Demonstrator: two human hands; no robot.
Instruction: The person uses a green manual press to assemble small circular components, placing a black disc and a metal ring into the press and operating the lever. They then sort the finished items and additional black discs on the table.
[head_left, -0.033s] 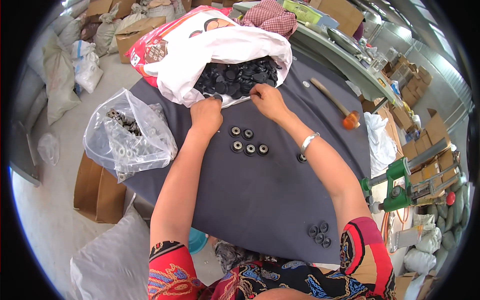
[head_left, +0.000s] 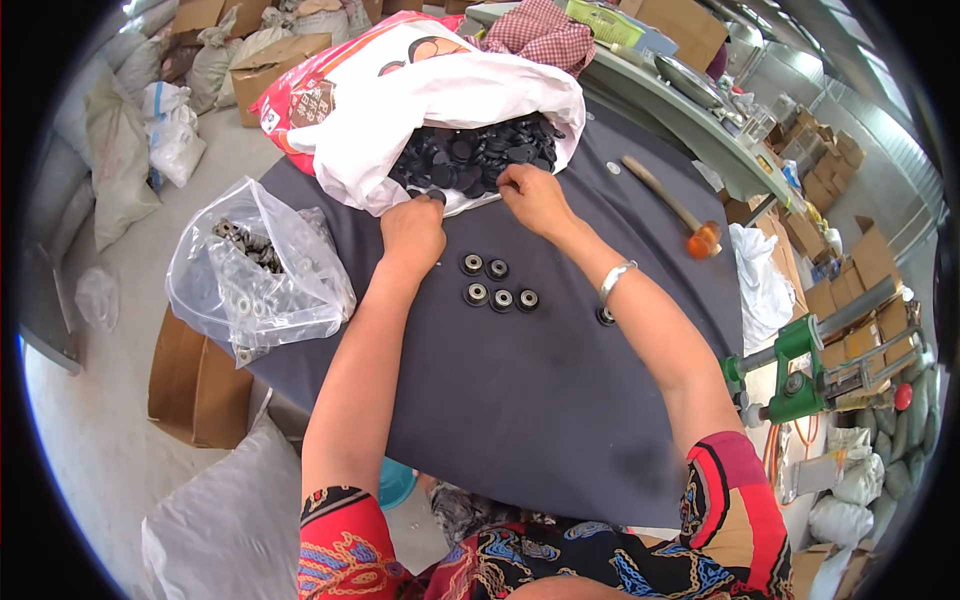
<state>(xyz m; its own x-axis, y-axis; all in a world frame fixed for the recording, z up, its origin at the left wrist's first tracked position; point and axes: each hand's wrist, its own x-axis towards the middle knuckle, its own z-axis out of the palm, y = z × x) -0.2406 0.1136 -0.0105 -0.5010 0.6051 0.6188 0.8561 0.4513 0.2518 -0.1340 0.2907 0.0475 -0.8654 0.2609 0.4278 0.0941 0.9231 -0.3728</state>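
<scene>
A white sack (head_left: 350,150) with a red printed side lies on the dark cloth, its mouth facing me and full of black plastic discs (head_left: 465,165). At the near left of that mouth my left hand (head_left: 413,228) is closed, a black disc (head_left: 436,195) showing at its fingertips. My right hand (head_left: 535,200), a bangle on its wrist, is pinched at the near right edge of the pile; what is between its fingers is hidden. Several black wheels with metal bearings (head_left: 502,299) lie between my forearms. Another (head_left: 605,316) is partly covered by my right forearm.
An open clear bag of metal bearings (head_left: 255,270) sits at the table's left edge. A mallet with an orange head (head_left: 703,240) lies at the far right. Beyond the right edge stands a green press (head_left: 795,370). A cardboard box (head_left: 200,385) is on the floor at left.
Both hands stay almost where they were. Several black rings showed at the table's near right earlier; now only a blurred dark patch shows there.
</scene>
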